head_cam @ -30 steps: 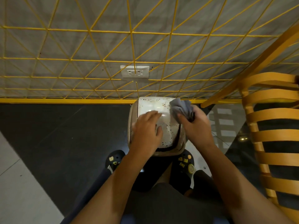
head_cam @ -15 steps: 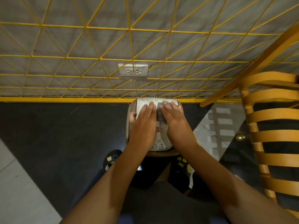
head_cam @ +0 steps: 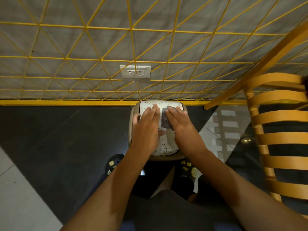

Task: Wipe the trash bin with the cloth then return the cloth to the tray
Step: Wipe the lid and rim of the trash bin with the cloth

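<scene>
The trash bin is small, with a white speckled lid and a tan rim, and stands on the dark floor against the wall. My left hand lies flat on the left half of the lid, fingers straight. My right hand presses a grey cloth flat onto the lid with straight fingers. Most of the cloth is hidden under that hand. No tray is in view.
A grey wall carries a yellow wire grid and a white power outlet just behind the bin. A yellow slatted chair stands close on the right. My feet in dark sandals are right below the bin.
A second ago my right hand held the bunched cloth at the lid's right edge. It has since flattened the cloth on the lid. Both hands slid toward the lid's far edge.
</scene>
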